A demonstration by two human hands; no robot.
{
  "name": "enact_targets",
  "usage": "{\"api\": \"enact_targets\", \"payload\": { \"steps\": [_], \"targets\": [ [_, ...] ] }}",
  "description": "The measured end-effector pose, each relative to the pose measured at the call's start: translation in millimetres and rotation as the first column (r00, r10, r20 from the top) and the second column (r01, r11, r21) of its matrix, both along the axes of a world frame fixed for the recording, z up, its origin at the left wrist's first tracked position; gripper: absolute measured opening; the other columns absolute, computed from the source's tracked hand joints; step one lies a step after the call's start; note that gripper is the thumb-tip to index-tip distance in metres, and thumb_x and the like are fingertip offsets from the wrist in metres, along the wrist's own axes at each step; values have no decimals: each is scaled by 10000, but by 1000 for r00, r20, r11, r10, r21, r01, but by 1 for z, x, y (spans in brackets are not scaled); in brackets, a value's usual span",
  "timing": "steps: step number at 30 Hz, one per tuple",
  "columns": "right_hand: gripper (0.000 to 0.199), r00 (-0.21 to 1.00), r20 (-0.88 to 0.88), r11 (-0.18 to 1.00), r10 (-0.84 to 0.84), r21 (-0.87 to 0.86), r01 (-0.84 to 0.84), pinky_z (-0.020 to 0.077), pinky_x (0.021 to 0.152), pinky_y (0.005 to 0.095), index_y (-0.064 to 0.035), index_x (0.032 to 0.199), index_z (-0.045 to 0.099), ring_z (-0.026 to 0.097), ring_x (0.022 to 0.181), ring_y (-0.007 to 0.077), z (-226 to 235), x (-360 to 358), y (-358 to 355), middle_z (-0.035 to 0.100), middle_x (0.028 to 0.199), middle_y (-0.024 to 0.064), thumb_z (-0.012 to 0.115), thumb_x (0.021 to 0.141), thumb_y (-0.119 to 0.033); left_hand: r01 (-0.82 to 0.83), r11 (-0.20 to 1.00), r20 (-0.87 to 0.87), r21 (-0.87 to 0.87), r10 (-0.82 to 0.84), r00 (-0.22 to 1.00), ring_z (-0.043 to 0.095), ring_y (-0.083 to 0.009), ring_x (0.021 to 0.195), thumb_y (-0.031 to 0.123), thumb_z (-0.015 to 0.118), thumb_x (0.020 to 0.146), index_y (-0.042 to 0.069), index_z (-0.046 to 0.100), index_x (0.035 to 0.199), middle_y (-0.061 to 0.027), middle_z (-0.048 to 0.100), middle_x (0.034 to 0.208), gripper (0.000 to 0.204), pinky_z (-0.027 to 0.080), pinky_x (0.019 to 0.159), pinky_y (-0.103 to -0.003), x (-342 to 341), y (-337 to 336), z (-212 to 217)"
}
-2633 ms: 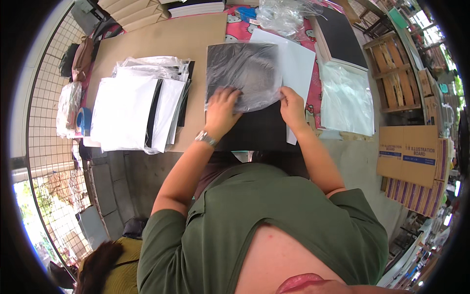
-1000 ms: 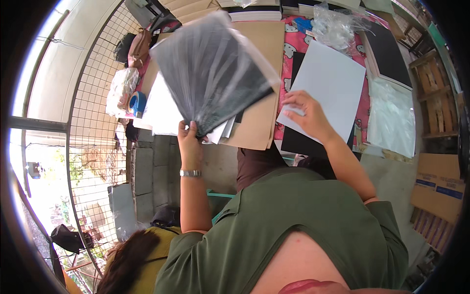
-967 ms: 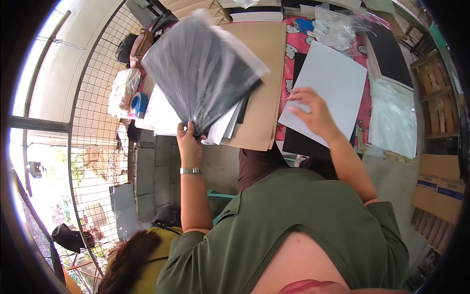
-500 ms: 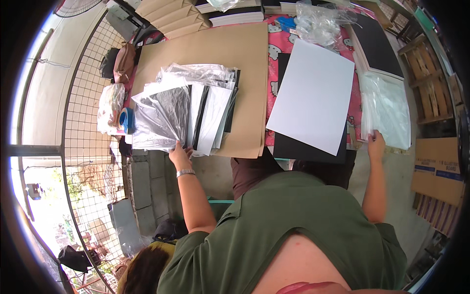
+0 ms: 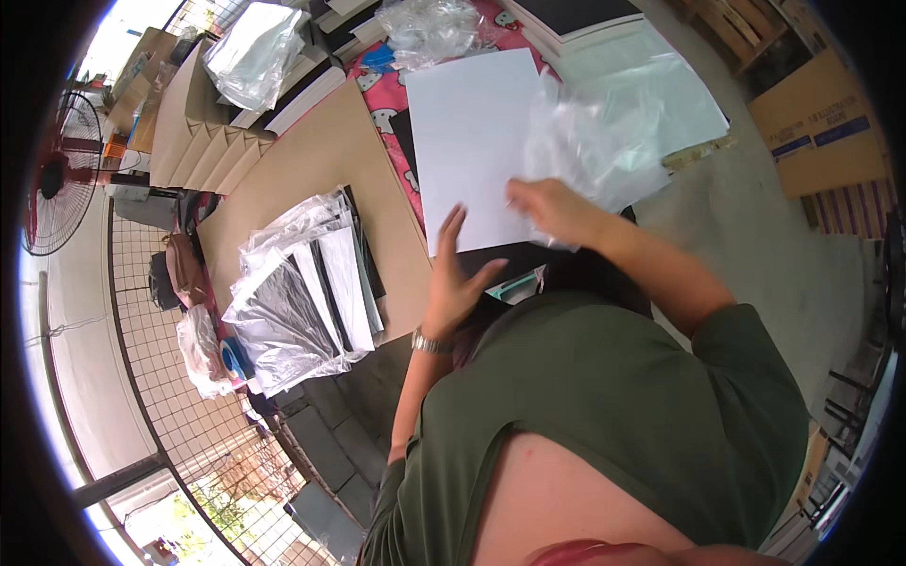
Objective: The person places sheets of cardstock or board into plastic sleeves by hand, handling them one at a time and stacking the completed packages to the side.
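Note:
A large white sheet of board (image 5: 467,132) lies over a black board (image 5: 514,259) directly in front of me. My right hand (image 5: 563,209) is closed on a see-through plastic bag (image 5: 604,141), which trails to the right across the white sheet's edge. Motion smears both the bag and the fingers. Fingers spread and holding nothing, my left hand (image 5: 455,283) is at the white sheet's near left corner; whether it touches the sheet I cannot tell. A stack of plastic-wrapped black and white boards (image 5: 302,292) lies to the left. More see-through bags (image 5: 675,94) lie at the right.
Brown cardboard (image 5: 311,156) lies under the wrapped stack. Folded brown cardboard (image 5: 203,132) and crumpled plastic (image 5: 439,33) are at the far side. A roll of blue tape (image 5: 233,358) sits at the left edge, near a fan (image 5: 64,174). A carton (image 5: 816,123) stands at the right.
My right hand has brought a plastic bag leftward from the right-hand pile to the white sheet. My left hand has left the wrapped stack and moved right. The view has turned.

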State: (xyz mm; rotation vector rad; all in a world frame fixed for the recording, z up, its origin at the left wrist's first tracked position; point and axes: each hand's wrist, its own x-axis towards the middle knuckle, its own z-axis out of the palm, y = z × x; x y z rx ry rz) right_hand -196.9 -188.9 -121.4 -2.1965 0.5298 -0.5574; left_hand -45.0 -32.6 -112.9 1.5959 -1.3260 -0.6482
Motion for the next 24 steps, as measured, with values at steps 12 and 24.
{"api": "enact_targets", "payload": {
  "steps": [12,24],
  "targets": [
    [172,991,84,816,-107,576,39,449,633,234,-18,890,614,535,672,80,41,20,6,592,717,10,602,843,-183,-240,963,-673,125,260,692,596,-107,778,110,588,854,-22,585,989,-76,640,896,188,475,720,-255,9,-20,12],
    [336,996,-57,940,-69,329,84,350,516,269,-14,705,566,388,544,97,61,66,-13,486,562,7,624,832,-319,-97,961,-833,258,272,482,606,-230,917,71,610,793,-13,532,1097,-123,611,1005,324,498,816,-375,53,-7,14]
  ]
}}
